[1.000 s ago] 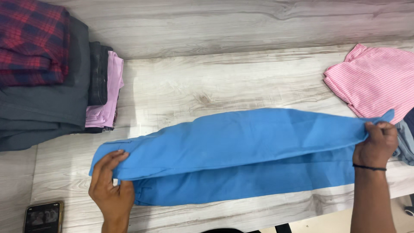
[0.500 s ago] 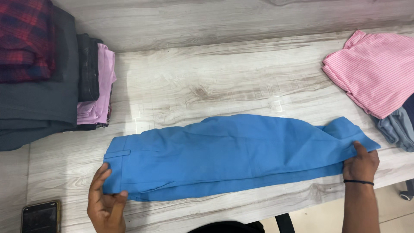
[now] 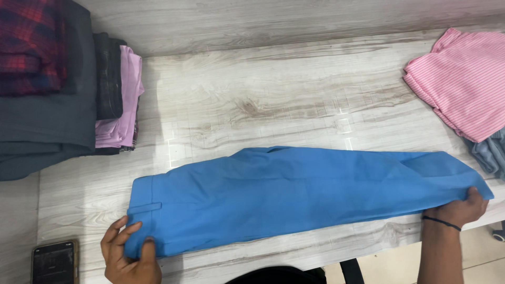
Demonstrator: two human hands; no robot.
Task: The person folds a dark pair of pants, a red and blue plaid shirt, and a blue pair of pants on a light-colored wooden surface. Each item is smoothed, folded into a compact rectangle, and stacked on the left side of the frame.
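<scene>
With the bright blue cotton trousers [image 3: 294, 197] laid folded lengthwise across the lower centre of the frame, the left hand [image 3: 129, 252] pinches the waistband corner, the right hand [image 3: 463, 208] grips the hem end; smoothing precedes a crosswise fold.

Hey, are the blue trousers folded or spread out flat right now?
Folded lengthwise: the blue trousers lie as one long narrow strip on the table, left hand pinching the waistband end, right hand the other end.

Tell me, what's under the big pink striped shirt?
A grey-blue cloth pokes out from under the pink striped shirt, which lies on the wooden table. The rest of it is covered.
</scene>
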